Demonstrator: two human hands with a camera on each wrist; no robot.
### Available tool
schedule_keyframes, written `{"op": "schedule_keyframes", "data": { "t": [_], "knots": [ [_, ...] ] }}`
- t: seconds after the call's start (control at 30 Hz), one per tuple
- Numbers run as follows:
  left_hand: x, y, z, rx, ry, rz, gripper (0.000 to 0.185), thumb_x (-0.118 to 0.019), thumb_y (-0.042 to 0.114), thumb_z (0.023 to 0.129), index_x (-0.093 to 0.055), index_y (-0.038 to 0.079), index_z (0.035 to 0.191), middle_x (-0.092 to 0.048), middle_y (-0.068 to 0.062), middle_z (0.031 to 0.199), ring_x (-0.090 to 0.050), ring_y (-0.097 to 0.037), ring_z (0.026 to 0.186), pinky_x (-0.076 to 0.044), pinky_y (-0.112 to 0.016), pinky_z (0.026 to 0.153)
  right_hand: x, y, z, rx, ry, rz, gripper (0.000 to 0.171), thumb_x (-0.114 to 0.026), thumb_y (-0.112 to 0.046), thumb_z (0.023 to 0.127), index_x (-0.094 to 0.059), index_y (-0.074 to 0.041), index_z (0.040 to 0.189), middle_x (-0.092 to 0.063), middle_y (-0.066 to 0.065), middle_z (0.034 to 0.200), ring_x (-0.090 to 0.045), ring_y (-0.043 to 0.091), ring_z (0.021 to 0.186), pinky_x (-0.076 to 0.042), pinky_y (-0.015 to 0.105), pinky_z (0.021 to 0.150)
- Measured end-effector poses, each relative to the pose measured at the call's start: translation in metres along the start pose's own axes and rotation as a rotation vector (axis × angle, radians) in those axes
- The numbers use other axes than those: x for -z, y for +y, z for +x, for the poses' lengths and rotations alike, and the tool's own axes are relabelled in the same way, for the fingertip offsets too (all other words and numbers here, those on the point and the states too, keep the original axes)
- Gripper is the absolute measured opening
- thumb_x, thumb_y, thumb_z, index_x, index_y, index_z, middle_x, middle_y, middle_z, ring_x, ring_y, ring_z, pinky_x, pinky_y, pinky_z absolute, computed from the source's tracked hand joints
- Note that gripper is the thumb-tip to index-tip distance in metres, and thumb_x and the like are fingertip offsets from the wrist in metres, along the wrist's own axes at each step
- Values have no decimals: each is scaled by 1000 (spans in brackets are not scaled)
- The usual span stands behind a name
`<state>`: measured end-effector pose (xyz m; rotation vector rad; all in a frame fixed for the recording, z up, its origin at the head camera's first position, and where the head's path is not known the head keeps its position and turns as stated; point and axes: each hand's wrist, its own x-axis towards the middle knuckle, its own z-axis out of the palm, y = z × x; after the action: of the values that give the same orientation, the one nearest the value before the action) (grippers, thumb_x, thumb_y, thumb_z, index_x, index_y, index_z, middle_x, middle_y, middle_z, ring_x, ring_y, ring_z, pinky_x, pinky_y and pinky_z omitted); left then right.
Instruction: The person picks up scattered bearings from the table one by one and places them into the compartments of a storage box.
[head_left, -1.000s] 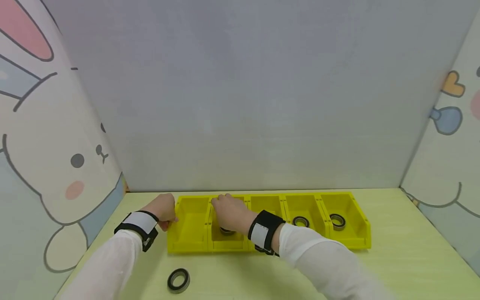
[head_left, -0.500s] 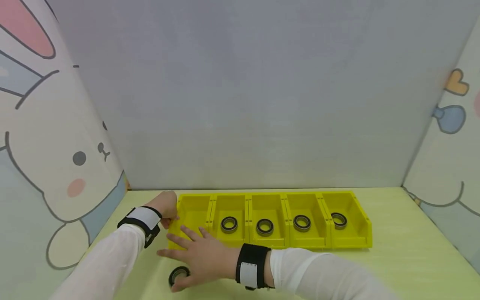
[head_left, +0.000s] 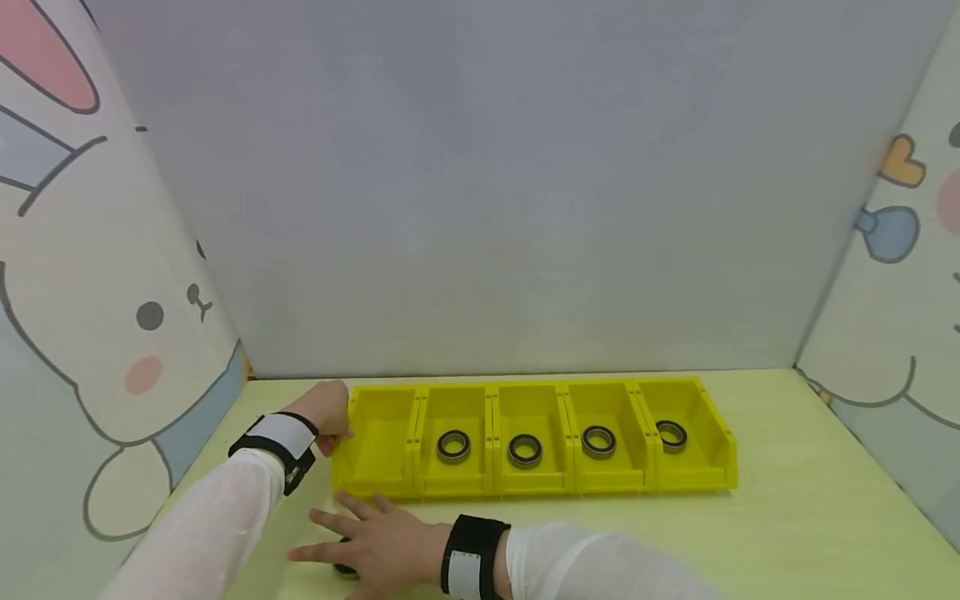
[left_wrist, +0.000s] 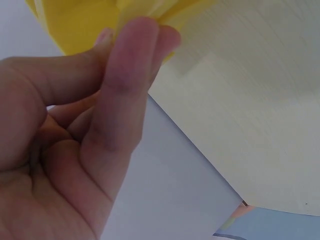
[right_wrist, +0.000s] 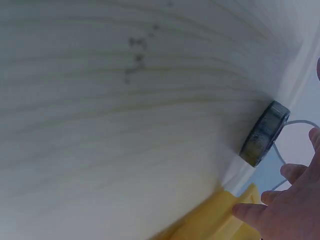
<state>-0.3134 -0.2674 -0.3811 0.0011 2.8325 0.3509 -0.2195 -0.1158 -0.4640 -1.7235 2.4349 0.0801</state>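
Observation:
My left hand (head_left: 322, 411) pinches the outer left wall of a row of yellow storage bins (head_left: 382, 490); the left wrist view shows thumb and fingers meeting at the yellow edge (left_wrist: 82, 25). With fingers spread, my right hand (head_left: 393, 546) is low over the table in front of the leftmost bin. Beneath it a ball bearing (head_left: 345, 572) is mostly hidden in the head view. From the right wrist, that same dark ring-shaped bearing (right_wrist: 265, 134) shows on the table, apart from the visible fingertips.
Bearings lie in the other bins, among them one bearing (head_left: 453, 458) in the second bin and another (head_left: 672, 446) at the far right. A grey back wall (head_left: 525, 208) and printed side panels enclose the pale green table (head_left: 810, 500).
My right hand has left the second bin and moved toward me and left, its fingers spreading, to above the loose bearing. The left hand keeps its hold on the bin wall.

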Motion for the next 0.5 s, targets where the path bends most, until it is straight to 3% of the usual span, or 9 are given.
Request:
{"op": "schedule_keyframes", "data": {
  "t": [0.23,0.5],
  "knots": [
    [-2,-1,3,23,-16,14,17,-72,7,82,-61,-2,73,-62,-9,57,-61,-14,42,-55,-24,48,-14,4,3,16,-55,26,66,-41,-61,91,-6,-50,146,-11,-13,157,-15,12,143,-30,36,113],
    [0,0,4,22,-21,40,19,-72,8,82,-61,-2,71,-61,-8,54,-61,-14,42,-53,-22,45,-13,5,1,73,-8,52,46,-46,-42,98,-38,-34,143,-31,-10,150,-30,9,137,-34,25,109]
  ]
}}
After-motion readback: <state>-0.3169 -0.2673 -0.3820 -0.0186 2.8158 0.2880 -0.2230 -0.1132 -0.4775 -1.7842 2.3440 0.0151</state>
